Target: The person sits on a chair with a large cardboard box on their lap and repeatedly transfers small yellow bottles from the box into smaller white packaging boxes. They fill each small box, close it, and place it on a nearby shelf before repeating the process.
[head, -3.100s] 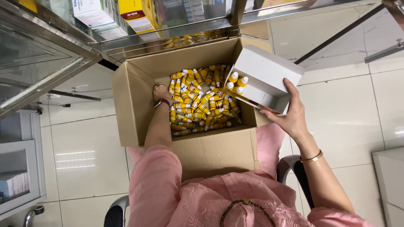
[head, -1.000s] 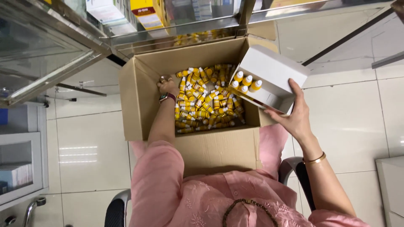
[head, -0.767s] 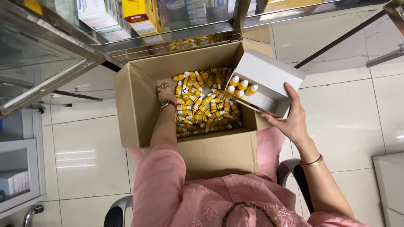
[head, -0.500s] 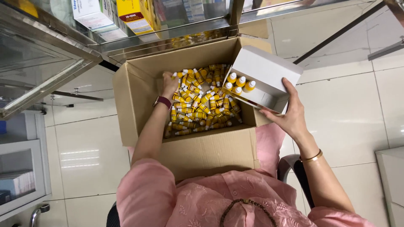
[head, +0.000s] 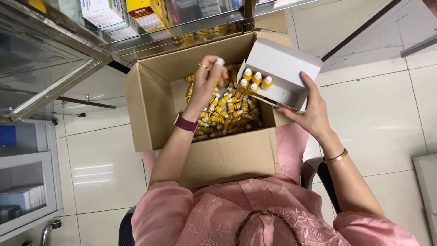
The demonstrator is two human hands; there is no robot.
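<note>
In the head view, at the frame's centre, our left hand (head: pixel 207 81) pinched a small bottle (head: pixel 219 62) above the cardboard box (head: pixel 227 157) of yellow bottles (head: pixel 225 114). Right of centre, our right hand (head: pixel 312 111) gripped the white carton (head: pixel 280 64), with capped bottles (head: pixel 255 79) inside.

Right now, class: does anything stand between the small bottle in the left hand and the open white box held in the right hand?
Nothing visible does. The left hand holds a small bottle above the cardboard carton, with open air across to the white box in the right hand. Four yellow bottles fill its near end.
</note>
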